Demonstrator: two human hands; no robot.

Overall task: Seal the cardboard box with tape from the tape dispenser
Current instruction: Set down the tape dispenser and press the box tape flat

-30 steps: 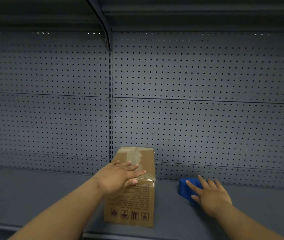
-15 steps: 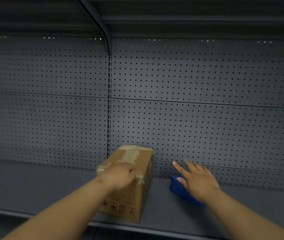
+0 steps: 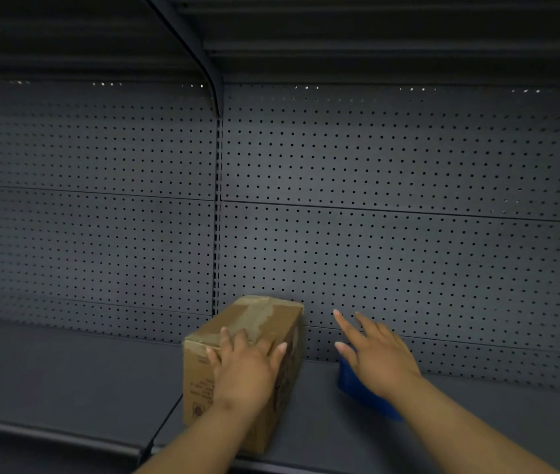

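Observation:
A brown cardboard box stands on the dark grey shelf, turned at an angle, with a strip of old tape along its top seam. My left hand lies flat over the box's near top corner, fingers spread. A blue tape dispenser lies on the shelf to the right of the box, mostly hidden by my right hand. That hand hovers above it with fingers apart and holds nothing.
A grey pegboard back wall rises right behind the box. An upper shelf with a bracket hangs overhead. The shelf's front edge runs close to the box's near corner.
The box has turned further, its near end swung to the left under my left hand. My right hand lifted off the blue dispenser and now hovers above it with fingers spread.

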